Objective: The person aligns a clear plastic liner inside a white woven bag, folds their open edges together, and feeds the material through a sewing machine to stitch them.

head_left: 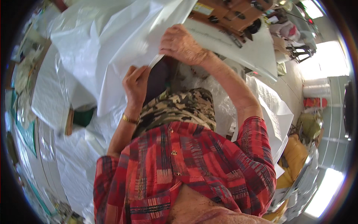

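Observation:
My left hand [135, 85] pinches the near edge of a large white plastic sheet [121, 52] between thumb and fingers. A gold-coloured band circles that wrist. Slightly farther away and to the right, my right hand [182, 44] is closed over the same edge. Between both hands the edge runs as a narrow, straight, folded-looking strip. From there the sheet spreads away to the left in loose folds. What lies under my right fingers is hidden. A brown sewing machine [233, 16] stands just beyond my right hand on a pale tabletop [257, 50].
Clear crumpled plastic [220, 87] lies beside my lap, under the right forearm. White printed sheeting [270, 102] hangs at my right. Farther right are yellow bundles [292, 153] and a red package [315, 102]. More white sheeting [80, 160] drapes down on the left.

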Action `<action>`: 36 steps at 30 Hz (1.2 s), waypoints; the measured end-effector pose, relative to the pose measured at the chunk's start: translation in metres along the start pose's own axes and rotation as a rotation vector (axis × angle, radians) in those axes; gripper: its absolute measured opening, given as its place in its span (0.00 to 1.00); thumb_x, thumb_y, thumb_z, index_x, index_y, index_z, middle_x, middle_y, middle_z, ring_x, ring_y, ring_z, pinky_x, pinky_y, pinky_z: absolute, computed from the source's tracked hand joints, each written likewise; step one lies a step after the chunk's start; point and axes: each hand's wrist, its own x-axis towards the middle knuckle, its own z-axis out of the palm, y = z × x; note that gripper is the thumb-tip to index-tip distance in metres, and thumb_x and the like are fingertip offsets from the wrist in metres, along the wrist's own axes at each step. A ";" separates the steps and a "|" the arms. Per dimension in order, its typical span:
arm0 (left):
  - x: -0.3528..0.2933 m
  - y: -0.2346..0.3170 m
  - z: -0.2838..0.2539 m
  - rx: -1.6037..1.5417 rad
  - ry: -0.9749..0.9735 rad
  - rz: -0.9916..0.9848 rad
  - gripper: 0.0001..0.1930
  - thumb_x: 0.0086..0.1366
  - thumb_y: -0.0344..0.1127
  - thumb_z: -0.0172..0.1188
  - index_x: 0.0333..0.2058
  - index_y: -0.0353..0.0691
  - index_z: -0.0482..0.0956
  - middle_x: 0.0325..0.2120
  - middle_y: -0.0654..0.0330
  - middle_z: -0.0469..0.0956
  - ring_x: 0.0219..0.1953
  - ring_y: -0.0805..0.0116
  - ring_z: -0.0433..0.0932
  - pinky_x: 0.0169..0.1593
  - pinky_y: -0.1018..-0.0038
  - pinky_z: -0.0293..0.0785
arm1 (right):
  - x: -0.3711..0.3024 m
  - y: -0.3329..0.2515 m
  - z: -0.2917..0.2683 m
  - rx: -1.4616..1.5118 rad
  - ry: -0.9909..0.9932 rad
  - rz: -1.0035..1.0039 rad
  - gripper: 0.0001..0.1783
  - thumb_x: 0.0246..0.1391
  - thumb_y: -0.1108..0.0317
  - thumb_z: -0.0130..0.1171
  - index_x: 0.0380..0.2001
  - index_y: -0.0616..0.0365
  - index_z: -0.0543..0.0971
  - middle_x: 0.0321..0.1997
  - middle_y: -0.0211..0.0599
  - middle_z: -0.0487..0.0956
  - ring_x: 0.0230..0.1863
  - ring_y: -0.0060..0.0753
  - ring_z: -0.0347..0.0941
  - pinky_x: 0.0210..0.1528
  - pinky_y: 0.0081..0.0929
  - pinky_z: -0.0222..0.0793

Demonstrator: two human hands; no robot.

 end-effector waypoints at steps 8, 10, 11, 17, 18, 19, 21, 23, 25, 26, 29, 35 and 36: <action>0.008 0.015 -0.013 0.138 -0.096 0.179 0.07 0.63 0.21 0.59 0.39 0.30 0.83 0.32 0.52 0.79 0.30 0.57 0.77 0.34 0.68 0.73 | 0.005 0.018 -0.016 0.156 0.014 0.023 0.14 0.50 0.49 0.61 0.24 0.47 0.76 0.30 0.22 0.75 0.44 0.27 0.71 0.52 0.33 0.58; 0.008 0.019 -0.013 0.153 -0.080 0.233 0.11 0.64 0.20 0.56 0.43 0.30 0.82 0.33 0.51 0.79 0.31 0.56 0.78 0.34 0.66 0.74 | 0.007 0.021 -0.021 0.180 0.028 0.013 0.17 0.49 0.46 0.61 0.23 0.47 0.75 0.29 0.20 0.75 0.42 0.26 0.71 0.48 0.32 0.58; 0.007 0.021 -0.014 0.165 -0.079 0.268 0.12 0.64 0.20 0.56 0.46 0.30 0.81 0.32 0.51 0.79 0.31 0.57 0.77 0.34 0.65 0.74 | 0.008 0.021 -0.022 0.145 0.018 0.024 0.17 0.49 0.46 0.61 0.23 0.47 0.75 0.28 0.21 0.75 0.41 0.26 0.71 0.48 0.33 0.58; 0.009 0.028 -0.011 0.227 -0.175 0.241 0.15 0.64 0.24 0.61 0.50 0.33 0.79 0.31 0.52 0.78 0.29 0.58 0.75 0.33 0.66 0.72 | 0.017 -0.004 -0.019 0.019 -0.010 -0.029 0.19 0.51 0.44 0.59 0.22 0.47 0.74 0.26 0.22 0.72 0.38 0.27 0.72 0.46 0.33 0.60; 0.009 0.030 -0.010 0.259 -0.194 0.188 0.16 0.63 0.25 0.62 0.50 0.33 0.79 0.30 0.53 0.78 0.28 0.58 0.75 0.32 0.65 0.71 | 0.017 -0.011 -0.017 -0.016 -0.026 -0.036 0.19 0.51 0.44 0.59 0.22 0.47 0.74 0.26 0.22 0.72 0.38 0.28 0.72 0.45 0.33 0.61; 0.011 0.031 -0.007 0.240 -0.167 0.202 0.17 0.62 0.24 0.63 0.51 0.34 0.79 0.29 0.53 0.77 0.27 0.59 0.74 0.31 0.65 0.71 | 0.018 -0.012 -0.017 -0.017 -0.031 -0.083 0.19 0.52 0.44 0.58 0.22 0.47 0.73 0.26 0.23 0.72 0.37 0.28 0.72 0.45 0.33 0.61; 0.016 0.032 -0.003 0.195 -0.101 0.230 0.20 0.61 0.24 0.64 0.53 0.36 0.78 0.27 0.54 0.74 0.26 0.60 0.72 0.30 0.65 0.71 | 0.019 -0.011 -0.017 0.038 -0.016 -0.032 0.20 0.52 0.44 0.59 0.22 0.47 0.73 0.26 0.24 0.72 0.37 0.29 0.72 0.44 0.34 0.62; 0.021 0.032 -0.004 0.215 -0.111 0.326 0.20 0.60 0.23 0.64 0.53 0.36 0.78 0.26 0.54 0.74 0.24 0.59 0.72 0.29 0.64 0.70 | 0.020 -0.003 -0.018 0.087 0.003 -0.030 0.20 0.52 0.44 0.58 0.22 0.48 0.73 0.26 0.24 0.73 0.37 0.29 0.72 0.44 0.34 0.62; 0.027 0.031 -0.010 0.237 -0.142 0.394 0.20 0.60 0.22 0.63 0.52 0.36 0.78 0.26 0.54 0.74 0.24 0.58 0.72 0.28 0.62 0.70 | 0.021 0.009 -0.021 0.097 0.003 -0.026 0.20 0.53 0.43 0.58 0.22 0.47 0.74 0.26 0.23 0.74 0.37 0.30 0.73 0.44 0.34 0.62; 0.029 0.031 -0.014 0.245 -0.160 0.414 0.20 0.60 0.21 0.62 0.52 0.36 0.78 0.26 0.54 0.74 0.23 0.57 0.72 0.29 0.61 0.71 | 0.022 0.015 -0.022 0.105 0.018 -0.036 0.20 0.52 0.43 0.59 0.22 0.47 0.74 0.26 0.24 0.74 0.37 0.30 0.73 0.44 0.35 0.62; 0.032 0.029 -0.017 0.293 -0.205 0.374 0.19 0.59 0.21 0.62 0.50 0.35 0.79 0.30 0.51 0.78 0.26 0.54 0.75 0.31 0.60 0.72 | 0.023 0.027 -0.023 0.113 0.012 -0.025 0.21 0.51 0.43 0.60 0.21 0.49 0.74 0.26 0.25 0.74 0.37 0.31 0.73 0.45 0.35 0.63; 0.037 0.030 -0.019 0.237 -0.205 0.413 0.18 0.58 0.19 0.59 0.48 0.33 0.80 0.29 0.50 0.79 0.28 0.52 0.79 0.33 0.61 0.75 | 0.022 0.051 -0.025 0.094 0.002 0.021 0.24 0.48 0.41 0.60 0.21 0.51 0.73 0.26 0.27 0.74 0.37 0.34 0.73 0.45 0.34 0.65; 0.038 0.030 -0.020 0.216 -0.205 0.415 0.18 0.57 0.19 0.58 0.48 0.32 0.79 0.27 0.50 0.78 0.29 0.51 0.80 0.33 0.61 0.76 | 0.021 0.056 -0.026 0.086 0.006 0.033 0.24 0.48 0.40 0.60 0.21 0.51 0.74 0.26 0.27 0.74 0.37 0.34 0.73 0.45 0.34 0.65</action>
